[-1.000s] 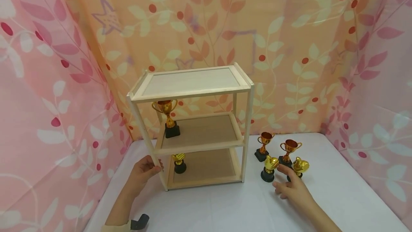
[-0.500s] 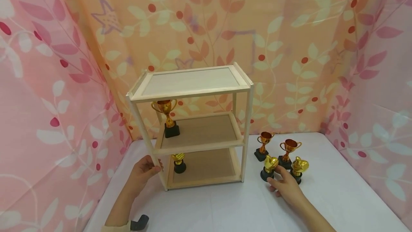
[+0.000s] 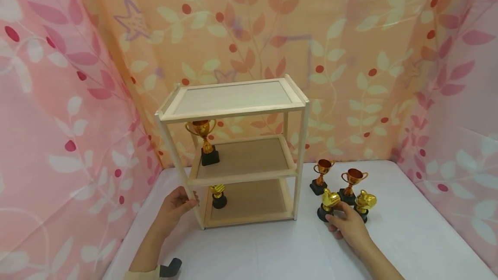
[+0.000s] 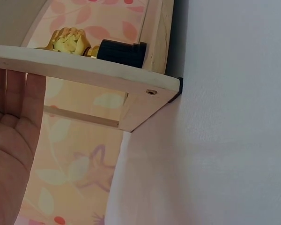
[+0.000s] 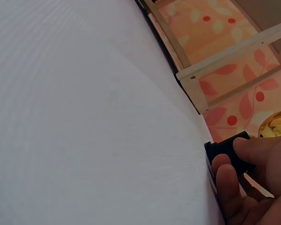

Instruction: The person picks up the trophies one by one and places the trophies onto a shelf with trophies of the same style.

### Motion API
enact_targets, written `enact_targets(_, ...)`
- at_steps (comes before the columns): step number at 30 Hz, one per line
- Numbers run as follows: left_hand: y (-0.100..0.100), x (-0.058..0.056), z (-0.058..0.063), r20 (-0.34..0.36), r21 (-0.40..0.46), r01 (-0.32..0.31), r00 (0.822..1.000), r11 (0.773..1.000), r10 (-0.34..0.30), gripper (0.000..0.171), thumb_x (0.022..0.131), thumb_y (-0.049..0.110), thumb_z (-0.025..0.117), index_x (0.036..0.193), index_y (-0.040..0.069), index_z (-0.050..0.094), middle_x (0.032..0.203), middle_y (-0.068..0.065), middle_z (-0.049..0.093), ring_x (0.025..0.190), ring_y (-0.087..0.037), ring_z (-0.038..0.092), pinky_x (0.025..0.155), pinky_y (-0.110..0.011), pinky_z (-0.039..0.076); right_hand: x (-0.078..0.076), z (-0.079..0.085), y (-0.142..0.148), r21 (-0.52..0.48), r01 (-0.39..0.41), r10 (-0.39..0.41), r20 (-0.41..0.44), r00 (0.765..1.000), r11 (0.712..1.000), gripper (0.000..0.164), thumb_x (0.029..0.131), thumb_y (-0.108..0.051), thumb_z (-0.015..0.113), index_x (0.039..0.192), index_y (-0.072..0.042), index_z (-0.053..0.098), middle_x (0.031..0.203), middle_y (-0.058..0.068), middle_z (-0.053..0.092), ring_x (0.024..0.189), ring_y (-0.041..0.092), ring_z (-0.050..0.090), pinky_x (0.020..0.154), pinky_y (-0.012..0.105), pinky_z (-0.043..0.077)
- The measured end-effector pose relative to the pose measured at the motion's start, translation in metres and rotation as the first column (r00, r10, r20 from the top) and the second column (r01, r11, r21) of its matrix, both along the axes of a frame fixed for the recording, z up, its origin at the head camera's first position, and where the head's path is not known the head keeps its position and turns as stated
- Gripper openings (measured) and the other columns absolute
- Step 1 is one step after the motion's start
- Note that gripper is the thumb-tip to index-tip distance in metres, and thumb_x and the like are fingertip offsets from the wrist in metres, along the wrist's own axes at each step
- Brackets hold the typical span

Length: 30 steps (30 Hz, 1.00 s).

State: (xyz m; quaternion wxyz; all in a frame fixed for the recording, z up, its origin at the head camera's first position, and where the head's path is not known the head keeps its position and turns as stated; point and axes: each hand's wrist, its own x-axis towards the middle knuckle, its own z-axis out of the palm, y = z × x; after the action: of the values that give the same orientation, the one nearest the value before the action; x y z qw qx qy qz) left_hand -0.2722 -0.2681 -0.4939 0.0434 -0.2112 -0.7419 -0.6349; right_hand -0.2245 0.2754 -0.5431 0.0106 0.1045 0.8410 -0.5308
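Note:
My left hand (image 3: pixel 176 209) holds the front left post of a small wooden shelf rack (image 3: pixel 241 180), thumb in front and fingers behind. With my right hand (image 3: pixel 349 226) I pinch the black base of a small gold trophy (image 3: pixel 330 198), standing upright on the table; the thumb (image 5: pixel 253 149) lies along that base in the right wrist view. Just behind the hand is another gold trophy (image 3: pixel 365 201), partly hidden. Two orange-gold two-handled trophy cups, a left one (image 3: pixel 323 167) and a right one (image 3: pixel 354 176), stand behind them.
On the rack's middle shelf stands a larger two-handled trophy cup (image 3: pixel 203 129). A gold fist-topped trophy (image 4: pixel 70 42) sits on the bottom shelf, left side. Floral curtains (image 3: pixel 342 55) enclose the white-covered table (image 3: pixel 264 254) at the back and sides.
My right hand has moved slightly left and closed its thumb and fingers on the front gold trophy's base. The left hand stays on the rack's post.

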Motion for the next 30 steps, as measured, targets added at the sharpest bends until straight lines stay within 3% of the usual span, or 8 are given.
enact_targets(7,0.003,-0.004,-0.005,0.004,0.025,0.034,0.999,0.999,-0.034,0.016,0.099,-0.001,0.063,0.111,-0.005,0.053,0.105,0.000,0.067,0.099,-0.013,0.066,0.093,-0.029,0.057,0.003,-0.001,0.006,0.099,-0.010,0.007,0.029,1.000,0.995,0.068,0.089,-0.042,0.078,0.140,-0.004,0.051,0.081,0.005,0.072,0.062,0.020,0.063,0.053,0.033,0.054)
enact_targets(10,0.002,-0.003,-0.006,0.014,0.021,0.012,1.000,1.000,-0.012,0.017,0.098,-0.001,0.063,0.111,-0.005,0.054,0.104,0.000,0.067,0.098,-0.014,0.066,0.092,-0.029,0.057,0.004,-0.001,0.004,0.076,-0.008,0.006,0.030,1.000,0.997,0.068,0.086,-0.044,0.080,0.138,-0.008,0.054,0.086,0.007,0.071,0.061,0.021,0.063,0.052,0.034,0.053)
enact_targets(14,0.001,0.000,-0.004,0.015,-0.002,-0.015,1.000,1.000,0.015,0.018,0.099,0.002,0.064,0.113,-0.004,0.054,0.104,0.000,0.066,0.098,-0.015,0.066,0.092,-0.029,0.057,0.004,0.000,-0.001,0.038,-0.008,0.007,0.010,1.000,0.999,0.068,0.085,-0.047,0.081,0.135,-0.009,0.056,0.080,0.009,0.070,0.057,0.021,0.061,0.049,0.034,0.052)
enact_targets(17,0.000,0.001,-0.003,0.028,-0.006,-0.012,1.000,1.000,0.012,0.018,0.100,0.003,0.063,0.113,-0.003,0.053,0.105,0.000,0.066,0.100,-0.014,0.066,0.093,-0.029,0.056,0.006,0.001,-0.003,0.036,-0.006,0.006,0.008,1.000,0.999,0.069,0.084,-0.049,0.081,0.135,-0.009,0.055,0.066,0.009,0.067,0.052,0.020,0.058,0.047,0.033,0.050)
enact_targets(22,0.000,0.002,-0.005,0.036,0.011,0.007,0.999,1.000,-0.007,0.015,0.101,0.003,0.062,0.111,-0.003,0.052,0.105,0.001,0.066,0.101,-0.013,0.065,0.094,-0.028,0.056,0.011,0.003,-0.005,0.046,-0.035,0.036,-0.021,0.999,0.998,0.069,0.083,-0.051,0.081,0.133,-0.010,0.055,0.062,0.007,0.064,0.049,0.019,0.055,0.046,0.032,0.047)
enact_targets(27,0.000,0.001,-0.006,0.019,0.039,0.019,1.000,0.999,-0.020,0.012,0.100,-0.001,0.061,0.109,-0.003,0.052,0.104,0.000,0.066,0.100,-0.013,0.065,0.093,-0.030,0.057,0.017,0.011,-0.011,0.081,-0.060,0.070,-0.137,0.988,0.995,0.061,0.084,-0.049,0.081,0.127,-0.011,0.059,0.057,0.003,0.055,0.048,0.015,0.051,0.044,0.029,0.043)
enact_targets(30,0.000,-0.001,-0.004,0.011,0.041,0.024,1.000,0.999,-0.024,0.013,0.100,-0.001,0.061,0.109,-0.003,0.052,0.104,0.000,0.066,0.099,-0.013,0.065,0.093,-0.030,0.057,0.019,0.018,-0.016,0.102,-0.070,0.096,-0.279,0.956,0.992,0.048,0.087,-0.038,0.082,0.123,-0.012,0.062,0.058,0.000,0.056,0.048,0.013,0.051,0.045,0.029,0.045)
